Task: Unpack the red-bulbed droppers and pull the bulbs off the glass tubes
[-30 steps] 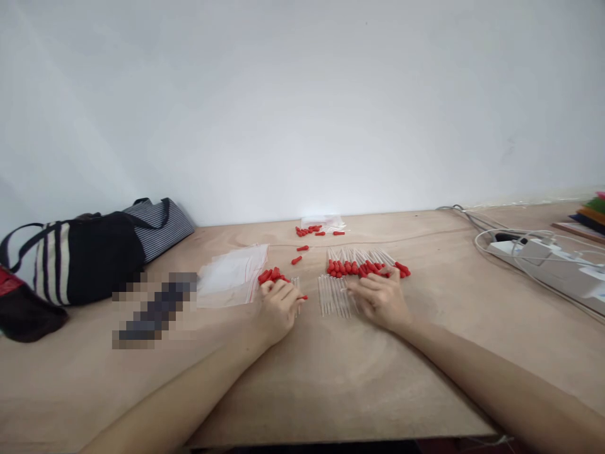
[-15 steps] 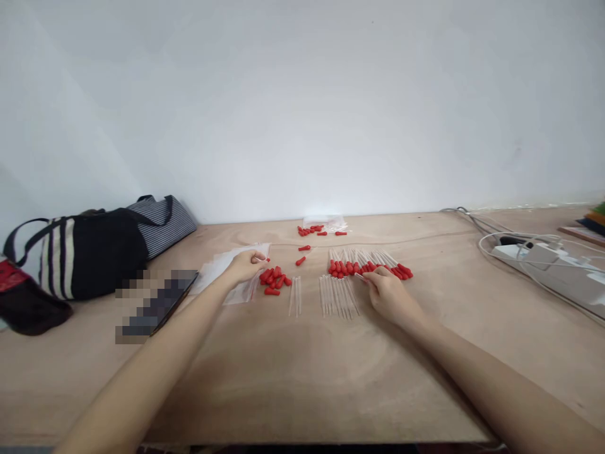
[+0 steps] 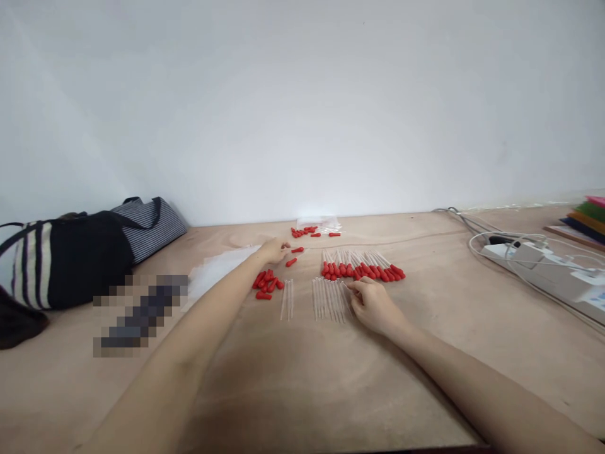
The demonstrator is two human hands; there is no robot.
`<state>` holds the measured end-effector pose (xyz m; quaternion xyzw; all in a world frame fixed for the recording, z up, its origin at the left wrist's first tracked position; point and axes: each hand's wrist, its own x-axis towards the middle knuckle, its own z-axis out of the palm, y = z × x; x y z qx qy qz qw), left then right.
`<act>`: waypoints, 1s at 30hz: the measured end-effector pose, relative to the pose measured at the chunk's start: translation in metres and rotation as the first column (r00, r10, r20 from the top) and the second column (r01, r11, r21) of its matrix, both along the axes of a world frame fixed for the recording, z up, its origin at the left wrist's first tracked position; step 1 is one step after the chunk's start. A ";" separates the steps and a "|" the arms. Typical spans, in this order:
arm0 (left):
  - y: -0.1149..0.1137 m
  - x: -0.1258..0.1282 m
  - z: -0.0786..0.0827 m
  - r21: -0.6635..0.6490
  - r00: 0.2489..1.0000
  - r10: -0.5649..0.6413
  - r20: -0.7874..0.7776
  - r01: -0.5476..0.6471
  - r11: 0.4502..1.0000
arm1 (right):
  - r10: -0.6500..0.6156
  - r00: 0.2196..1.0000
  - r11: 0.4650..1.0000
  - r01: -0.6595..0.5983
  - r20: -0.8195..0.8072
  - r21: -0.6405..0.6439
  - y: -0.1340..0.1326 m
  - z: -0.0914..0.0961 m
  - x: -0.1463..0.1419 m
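Note:
My left hand (image 3: 274,251) is stretched over the clear plastic bags (image 3: 222,268), its fingers bent together beside two loose red rubber bulbs (image 3: 297,250). A speck of red shows at its fingertips, too small to name. Below its wrist lies a pile of red bulbs (image 3: 268,281). My right hand (image 3: 373,304) is closed, thumb and forefinger pinching a thin clear dropper tube at the right end of a row of bare tubes (image 3: 327,300). Just beyond it lies a row of droppers (image 3: 362,268) with red bulbs on their near ends. Several more bare tubes (image 3: 287,300) lie left of the row.
At the back by the wall is a clear bag (image 3: 326,224) with more red bulbs (image 3: 302,232) around it. A dark bag with pale stripes (image 3: 85,252) and a pixelated dark object (image 3: 142,315) lie left. White power strips (image 3: 543,261) with cables occupy the right.
My left hand has reached farther forward and right, towards the loose bulbs. My right hand has come down and left to the end of the bare tubes. The view has shifted slightly right.

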<state>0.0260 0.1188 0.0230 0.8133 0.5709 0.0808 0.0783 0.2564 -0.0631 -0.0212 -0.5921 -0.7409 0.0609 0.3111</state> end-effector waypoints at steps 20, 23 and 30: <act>-0.010 -0.005 0.019 0.068 0.993 0.108 -0.046 -0.105 0.992 | -0.003 0.999 0.998 0.000 -0.051 -0.058 0.003 -0.001 -0.002; -0.037 -0.031 0.033 0.134 0.991 0.133 0.003 -0.132 0.982 | -0.003 0.998 0.999 0.000 -0.066 -0.045 0.002 -0.002 0.000; -0.110 -0.069 0.003 0.300 0.989 0.091 0.115 -0.122 0.946 | 0.003 1.000 0.995 -0.004 0.006 0.100 0.006 0.002 -0.004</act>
